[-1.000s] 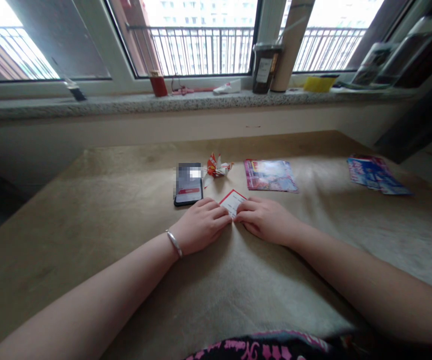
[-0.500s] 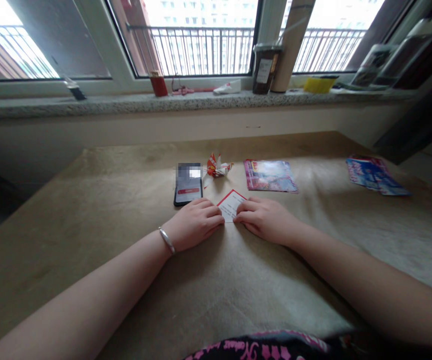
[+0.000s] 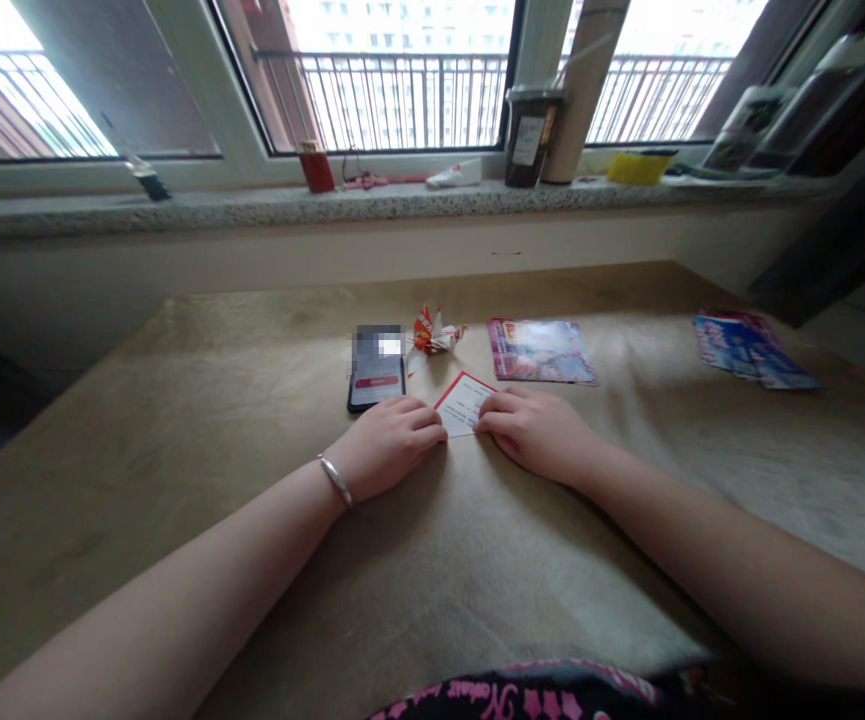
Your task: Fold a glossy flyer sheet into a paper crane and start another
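A small folded sheet of paper (image 3: 463,408), white with printed lines and a red border, lies on the table between my hands. My left hand (image 3: 400,440) has its fingers closed on the paper's left corner. On the opposite corner, my right hand (image 3: 526,425) pinches the sheet with thumb and curled fingers. Both corners are hidden under the fingers. Just beyond my left hand lies a black phone (image 3: 376,370) with its screen lit. A red and white folded paper crane (image 3: 436,335) stands behind the sheet, apart from both hands.
Colourful printed sheets (image 3: 542,350) lie beyond my right hand, and blue and red packets (image 3: 758,350) lie farther right on the table (image 3: 177,420). The stone windowsill (image 3: 252,212) behind holds a red container (image 3: 316,168), a dark lidded jar (image 3: 531,140) and a yellow item (image 3: 638,168).
The paper has turned slightly, its right side shifting away from me. My right hand has moved a little forward and right with it. My left hand stays nearly in place.
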The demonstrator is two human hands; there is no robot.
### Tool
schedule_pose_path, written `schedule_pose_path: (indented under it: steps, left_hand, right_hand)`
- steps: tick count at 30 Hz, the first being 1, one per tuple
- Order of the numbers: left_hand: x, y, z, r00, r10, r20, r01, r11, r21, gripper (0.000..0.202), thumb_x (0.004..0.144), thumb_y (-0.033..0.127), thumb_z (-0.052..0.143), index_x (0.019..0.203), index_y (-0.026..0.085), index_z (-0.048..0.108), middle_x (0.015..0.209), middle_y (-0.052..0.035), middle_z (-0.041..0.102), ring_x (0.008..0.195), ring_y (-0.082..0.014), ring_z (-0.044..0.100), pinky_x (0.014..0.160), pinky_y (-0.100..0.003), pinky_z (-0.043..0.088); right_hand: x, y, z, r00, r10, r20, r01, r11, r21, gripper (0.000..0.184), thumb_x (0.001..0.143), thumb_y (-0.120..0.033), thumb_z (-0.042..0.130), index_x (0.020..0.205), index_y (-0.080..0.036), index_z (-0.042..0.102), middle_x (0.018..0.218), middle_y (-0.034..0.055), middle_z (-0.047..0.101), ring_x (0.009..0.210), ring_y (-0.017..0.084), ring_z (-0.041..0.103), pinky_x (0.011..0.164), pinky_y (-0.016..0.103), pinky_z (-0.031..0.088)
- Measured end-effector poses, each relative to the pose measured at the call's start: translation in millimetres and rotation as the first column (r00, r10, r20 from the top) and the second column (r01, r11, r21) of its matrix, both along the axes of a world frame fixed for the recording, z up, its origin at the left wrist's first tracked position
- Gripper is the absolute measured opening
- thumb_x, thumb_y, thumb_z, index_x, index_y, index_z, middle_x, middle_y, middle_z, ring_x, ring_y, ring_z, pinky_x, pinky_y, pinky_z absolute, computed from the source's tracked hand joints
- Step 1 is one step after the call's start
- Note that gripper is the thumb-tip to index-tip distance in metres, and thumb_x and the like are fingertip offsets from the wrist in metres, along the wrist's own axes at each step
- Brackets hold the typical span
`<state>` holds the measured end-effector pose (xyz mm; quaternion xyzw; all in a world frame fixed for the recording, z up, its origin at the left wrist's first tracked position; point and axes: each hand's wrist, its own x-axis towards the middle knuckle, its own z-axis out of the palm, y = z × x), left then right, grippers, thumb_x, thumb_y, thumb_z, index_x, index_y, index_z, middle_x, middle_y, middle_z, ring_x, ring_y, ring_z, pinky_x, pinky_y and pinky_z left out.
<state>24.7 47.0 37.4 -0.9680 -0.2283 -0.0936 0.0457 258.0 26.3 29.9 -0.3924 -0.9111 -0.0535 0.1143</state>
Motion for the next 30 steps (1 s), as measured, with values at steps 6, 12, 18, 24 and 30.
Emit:
schedule_pose_path:
  steps: [6,12,18,24,30]
  left_hand:
    - [-5,3,0.4,1.0,-0.014,0.026,0.015,1.0,-0.028,0.021,0.089,0.018,0.041,0.091,0.018,0.062,0.091,-0.0049,0.061,0.084,-0.0156,0.052,0.077,-0.029,0.043]
    - [-10,4,3.6,0.999,-0.02,0.037,0.023,0.997,-0.072,0.017,0.086,0.018,0.046,0.085,0.019,0.063,0.087,-0.0038,0.061,0.08,-0.0148,0.054,0.075,-0.028,0.044]
    - [-12,4,6.4,1.0,-0.016,0.019,0.017,0.997,-0.079,0.017,0.084,0.018,0.047,0.083,0.019,0.064,0.085,-0.004,0.062,0.077,-0.0141,0.054,0.075,-0.027,0.045]
    - [-15,6,9.7,1.0,-0.026,-0.007,0.025,0.998,-0.055,0.022,0.085,0.023,0.046,0.081,0.019,0.067,0.08,-0.0041,0.063,0.076,-0.0151,0.056,0.074,-0.028,0.045]
    - [-20,9,13.1,0.999,-0.03,-0.045,0.028,0.998,-0.059,0.021,0.084,0.024,0.047,0.085,0.023,0.068,0.08,-0.0024,0.064,0.072,-0.0129,0.057,0.068,-0.025,0.045]
  right_hand:
    - [2,0,-0.8,1.0,0.004,-0.017,-0.004,1.0,-0.01,0.023,0.085,-0.019,0.046,0.096,-0.023,0.066,0.098,0.0039,0.064,0.086,0.017,0.053,0.071,0.027,0.04]
    - [4,1,-3.4,0.999,0.026,-0.037,-0.027,0.999,-0.02,0.023,0.085,-0.018,0.046,0.096,-0.023,0.066,0.098,0.0049,0.063,0.087,0.017,0.052,0.072,0.028,0.041]
    - [5,0,-3.0,0.998,0.034,-0.053,-0.037,0.999,-0.039,0.023,0.084,-0.017,0.047,0.097,-0.022,0.065,0.099,0.0053,0.063,0.09,0.017,0.052,0.075,0.028,0.041]
    - [6,0,-3.7,0.997,0.049,-0.062,-0.051,0.998,-0.039,0.023,0.084,-0.017,0.047,0.096,-0.021,0.066,0.097,0.0065,0.063,0.09,0.018,0.052,0.076,0.029,0.041]
    - [7,1,-4.3,0.998,0.039,-0.041,-0.041,0.998,-0.046,0.023,0.084,-0.017,0.046,0.096,-0.021,0.066,0.099,0.0056,0.063,0.089,0.018,0.052,0.075,0.029,0.041]
